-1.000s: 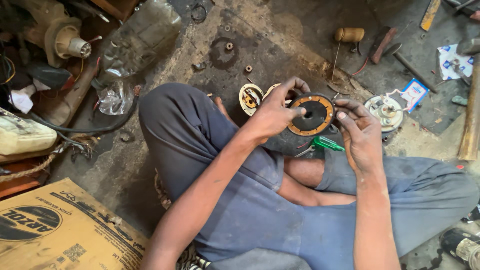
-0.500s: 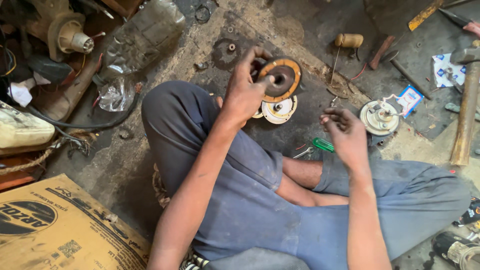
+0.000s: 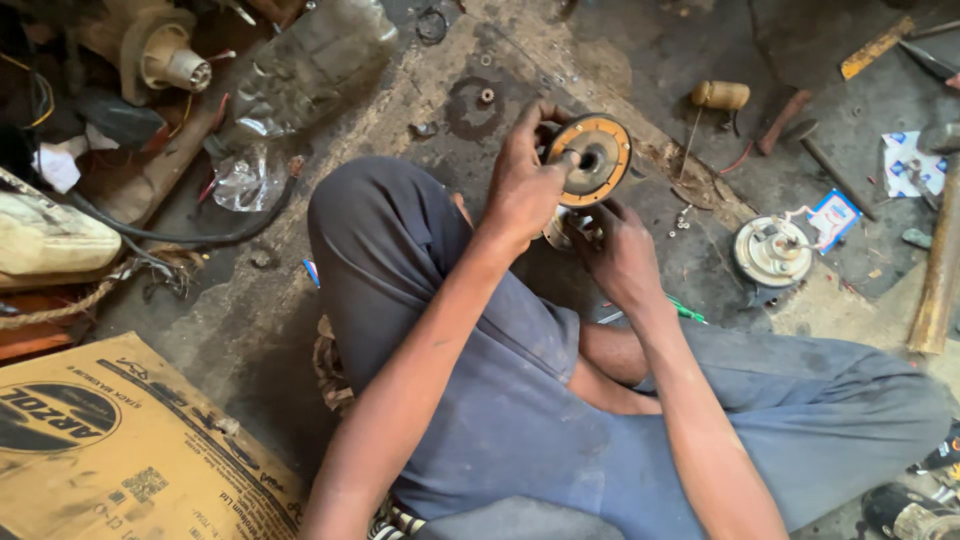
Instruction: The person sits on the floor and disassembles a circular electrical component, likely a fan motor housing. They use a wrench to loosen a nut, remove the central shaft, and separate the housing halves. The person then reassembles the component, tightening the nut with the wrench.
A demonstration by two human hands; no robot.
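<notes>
My left hand (image 3: 525, 190) holds up a round orange-brown disc (image 3: 592, 158) with a black rim and a centre hole, thumb pressed near the hole. Just below it, my right hand (image 3: 620, 255) has its fingers curled on a white round part (image 3: 560, 232) that lies on the dirty floor, mostly hidden by both hands. I sit cross-legged in blue-grey trousers, knee (image 3: 370, 215) raised to the left of the hands. A green-handled screwdriver (image 3: 688, 311) lies by my right wrist.
A second white round part (image 3: 772, 250) with wires sits to the right, near small blue-white packets (image 3: 832, 216). A wooden-handled tool (image 3: 720, 95) lies further back. A cardboard box (image 3: 110, 440) is at bottom left, with a plastic bag (image 3: 250, 180) and motor parts (image 3: 165, 55) at top left.
My left hand carried the disc away from my lap and up over the white part on the floor. My right hand moved left from beside the screwdriver onto that white part.
</notes>
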